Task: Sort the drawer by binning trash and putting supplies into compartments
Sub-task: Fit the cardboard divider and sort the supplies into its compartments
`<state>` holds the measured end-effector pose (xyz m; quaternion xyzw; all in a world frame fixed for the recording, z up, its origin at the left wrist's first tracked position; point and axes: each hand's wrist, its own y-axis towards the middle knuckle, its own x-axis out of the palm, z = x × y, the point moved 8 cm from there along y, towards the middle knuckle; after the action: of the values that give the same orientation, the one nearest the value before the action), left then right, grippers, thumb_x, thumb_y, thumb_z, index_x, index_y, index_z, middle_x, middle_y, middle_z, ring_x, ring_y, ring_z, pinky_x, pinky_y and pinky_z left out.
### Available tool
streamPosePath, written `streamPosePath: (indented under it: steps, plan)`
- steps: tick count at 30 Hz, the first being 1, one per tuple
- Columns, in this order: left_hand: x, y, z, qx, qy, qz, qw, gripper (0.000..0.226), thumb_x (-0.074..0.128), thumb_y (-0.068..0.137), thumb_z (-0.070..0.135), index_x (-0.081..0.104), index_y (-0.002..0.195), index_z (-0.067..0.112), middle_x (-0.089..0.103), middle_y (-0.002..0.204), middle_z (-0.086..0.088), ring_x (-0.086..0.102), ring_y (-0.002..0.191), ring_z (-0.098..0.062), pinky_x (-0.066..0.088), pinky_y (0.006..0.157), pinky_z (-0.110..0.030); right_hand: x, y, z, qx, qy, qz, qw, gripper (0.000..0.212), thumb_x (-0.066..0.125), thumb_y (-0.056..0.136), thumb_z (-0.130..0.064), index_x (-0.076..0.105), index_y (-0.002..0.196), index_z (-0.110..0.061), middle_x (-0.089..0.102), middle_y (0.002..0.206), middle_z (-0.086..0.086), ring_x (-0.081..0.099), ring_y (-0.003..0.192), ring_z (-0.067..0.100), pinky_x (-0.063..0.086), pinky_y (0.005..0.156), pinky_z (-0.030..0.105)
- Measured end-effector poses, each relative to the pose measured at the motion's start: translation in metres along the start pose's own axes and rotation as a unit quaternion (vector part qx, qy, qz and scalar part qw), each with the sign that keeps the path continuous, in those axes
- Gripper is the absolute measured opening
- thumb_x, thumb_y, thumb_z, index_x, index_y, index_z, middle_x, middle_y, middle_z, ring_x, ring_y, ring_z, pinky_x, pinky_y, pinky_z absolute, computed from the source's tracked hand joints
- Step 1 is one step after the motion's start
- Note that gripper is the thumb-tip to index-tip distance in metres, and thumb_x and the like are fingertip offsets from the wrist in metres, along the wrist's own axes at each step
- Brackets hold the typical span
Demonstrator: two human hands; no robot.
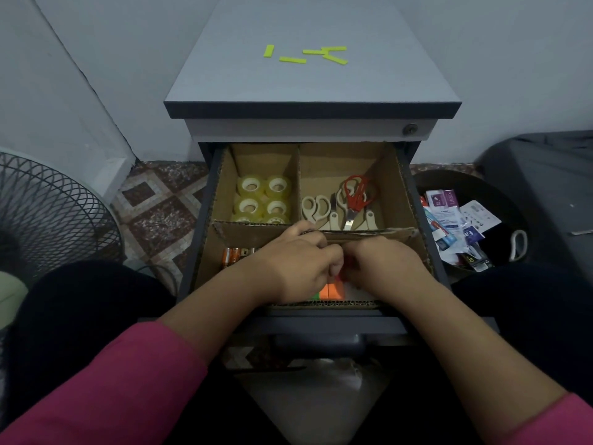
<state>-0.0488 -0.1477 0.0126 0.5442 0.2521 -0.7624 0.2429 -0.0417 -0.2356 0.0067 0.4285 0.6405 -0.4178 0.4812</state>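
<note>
Drawer (pixel 205 252) contents are being sorted inside a cardboard divider, and the drawer itself is pulled out of a small grey cabinet (pixel 313 78) toward the person seated in front of it. Nearest the camera, the front compartment is reached into by both hands: the left hand (pixel 298 268) and the right hand (pixel 382 268) are brought together with fingers curled, and something small appears to be pinched between them, though what it is cannot be told. Orange and green sticky notes (pixel 330 292) are partly seen beneath the hands, and batteries (pixel 232 255) are laid at the left of the same compartment, so like is apparently kept with like. Farther back, rolls of clear tape (pixel 263 200) are grouped in the rear left compartment, and scissors (pixel 348 202) are gathered in the rear right one. To the right of the drawer, a dark bin (pixel 513 220) is set on the floor within easy reach, and wrappers (pixel 459 220) are piled in it. On top of the cabinet, yellow-green strips (pixel 308 54) are left lying.
</note>
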Motion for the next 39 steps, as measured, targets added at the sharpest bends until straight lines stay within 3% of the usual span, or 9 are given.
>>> streamPosePath:
  steps: [2,5,7,10,13,22,29,39]
  plan:
    - [0.000,0.000,-0.002,-0.008,-0.009,0.005,1.000,0.014,0.038,0.087,0.020,0.037,0.093,0.032,0.055,0.100,0.009,0.044,0.110,-0.010,0.004,0.117,-0.029,0.001,0.000,0.003,0.008,0.002,0.007,1.000,0.023,0.058,0.082,-0.042,0.062,0.102,-0.033,0.066,0.098,0.000,0.063,0.095,0.024,0.043,0.066,0.029]
    - [-0.003,0.000,-0.002,-0.020,0.007,0.014,1.000,0.018,0.042,0.088,0.016,0.044,0.102,0.027,0.052,0.108,0.006,0.037,0.120,-0.015,0.003,0.117,-0.026,0.001,-0.001,0.008,0.028,-0.003,0.007,1.000,0.020,0.057,0.084,-0.041,0.064,0.099,-0.030,0.066,0.093,0.000,0.064,0.091,0.024,0.042,0.063,0.027]
    - [-0.003,0.000,0.000,-0.021,0.019,0.009,1.000,0.026,0.042,0.090,0.015,0.045,0.113,0.025,0.052,0.114,0.004,0.032,0.124,-0.016,0.000,0.113,-0.023,-0.002,-0.005,0.011,0.042,0.005,-0.014,0.999,0.017,0.058,0.084,-0.038,0.068,0.093,-0.027,0.066,0.087,0.001,0.064,0.088,0.024,0.041,0.063,0.026]
    - [-0.004,0.000,0.002,-0.018,0.034,0.002,0.999,0.030,0.040,0.090,0.013,0.043,0.117,0.026,0.050,0.117,0.003,0.030,0.125,-0.018,0.001,0.113,-0.026,-0.006,-0.014,0.014,0.058,0.047,-0.068,0.995,0.012,0.067,0.079,-0.036,0.074,0.089,-0.036,0.069,0.086,-0.007,0.063,0.086,0.013,0.051,0.071,0.027]
    - [-0.002,0.000,0.001,-0.021,0.042,-0.006,0.999,0.031,0.040,0.090,0.013,0.043,0.117,0.028,0.048,0.115,0.002,0.028,0.126,-0.020,0.005,0.114,-0.029,-0.005,-0.018,0.014,0.061,0.065,-0.100,0.991,0.014,0.068,0.079,-0.036,0.073,0.089,-0.044,0.070,0.091,-0.014,0.063,0.087,0.007,0.051,0.076,0.024]
    - [-0.001,0.001,0.001,-0.018,0.062,-0.006,0.998,0.028,0.040,0.090,0.017,0.044,0.116,0.028,0.035,0.102,0.005,0.031,0.124,-0.021,0.009,0.115,-0.032,0.003,-0.012,0.006,0.028,0.004,-0.103,0.994,0.024,0.058,0.084,-0.040,0.066,0.102,-0.054,0.068,0.105,-0.011,0.064,0.096,0.012,0.054,0.079,0.028]
    - [-0.007,0.000,0.006,-0.016,0.075,0.007,0.997,0.025,0.041,0.093,0.020,0.045,0.118,0.025,0.049,0.120,-0.002,0.028,0.127,-0.021,0.001,0.105,-0.024,0.002,-0.011,0.003,0.029,-0.015,-0.112,0.993,0.022,0.057,0.085,-0.043,0.065,0.101,-0.056,0.067,0.107,-0.010,0.064,0.098,0.014,0.052,0.079,0.028]
    - [-0.008,-0.001,0.007,-0.017,0.070,0.010,0.997,0.025,0.040,0.093,0.020,0.045,0.118,0.024,0.049,0.119,-0.001,0.028,0.126,-0.019,0.001,0.103,-0.022,0.000,-0.013,0.006,0.047,0.010,-0.114,0.992,0.023,0.057,0.085,-0.039,0.067,0.100,-0.053,0.067,0.108,-0.014,0.062,0.099,0.012,0.050,0.077,0.025]
